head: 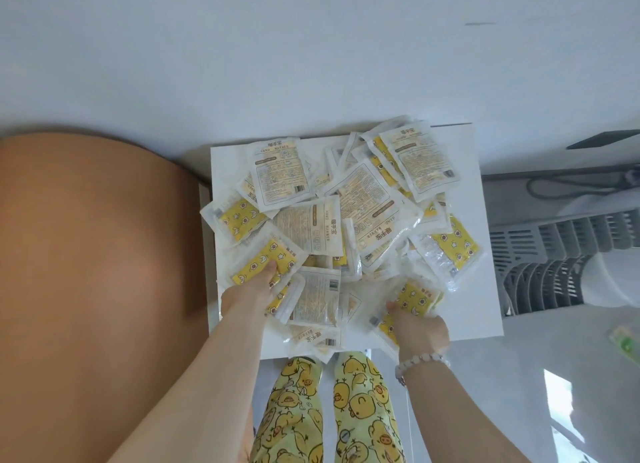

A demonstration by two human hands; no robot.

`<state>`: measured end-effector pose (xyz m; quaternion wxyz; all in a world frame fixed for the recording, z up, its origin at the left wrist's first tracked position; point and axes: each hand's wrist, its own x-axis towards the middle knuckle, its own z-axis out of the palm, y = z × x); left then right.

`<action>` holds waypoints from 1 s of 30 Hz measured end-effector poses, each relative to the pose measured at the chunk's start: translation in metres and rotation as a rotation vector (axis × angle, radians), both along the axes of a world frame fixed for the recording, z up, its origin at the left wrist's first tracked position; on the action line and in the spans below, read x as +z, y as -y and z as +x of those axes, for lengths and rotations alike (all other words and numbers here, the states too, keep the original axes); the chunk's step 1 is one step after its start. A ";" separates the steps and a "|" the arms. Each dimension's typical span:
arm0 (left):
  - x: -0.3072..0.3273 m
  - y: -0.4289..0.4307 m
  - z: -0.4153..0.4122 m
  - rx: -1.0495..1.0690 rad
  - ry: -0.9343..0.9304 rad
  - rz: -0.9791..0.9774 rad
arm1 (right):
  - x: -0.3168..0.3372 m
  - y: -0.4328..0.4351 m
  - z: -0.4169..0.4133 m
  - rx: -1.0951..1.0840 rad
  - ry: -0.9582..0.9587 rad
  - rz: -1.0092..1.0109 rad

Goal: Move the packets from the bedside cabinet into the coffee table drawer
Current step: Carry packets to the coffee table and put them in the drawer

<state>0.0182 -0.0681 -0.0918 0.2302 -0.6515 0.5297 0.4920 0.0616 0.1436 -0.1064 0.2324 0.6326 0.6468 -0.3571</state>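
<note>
A heap of several white and yellow hand-warmer packets [349, 217] covers the white top of the bedside cabinet [485, 296]. My left hand [249, 294] reaches into the near left of the heap, its thumb pressing on a yellow-patterned packet [266, 262] and its fingers hidden under the packets. My right hand [420, 327], with a bead bracelet at the wrist, grips a bunch of yellow packets [414, 298] at the near right edge of the heap. The coffee table drawer is not in view.
An orange-brown padded headboard or bed edge [90, 272] fills the left. A grey slatted appliance [554, 255] stands to the right of the cabinet, with a cable behind it. A white wall is beyond. My legs in yellow duck-print trousers [346, 410] stand before the cabinet.
</note>
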 end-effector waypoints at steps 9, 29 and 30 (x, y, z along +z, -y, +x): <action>0.008 0.006 0.031 0.151 -0.075 -0.068 | 0.016 -0.002 0.021 0.061 0.053 -0.052; 0.184 -0.032 -0.043 -0.137 -0.387 0.128 | 0.234 -0.014 -0.056 -0.171 -0.394 -0.099; 0.196 -0.039 -0.050 -0.183 -0.408 0.135 | 0.248 -0.019 -0.059 -0.183 -0.424 -0.098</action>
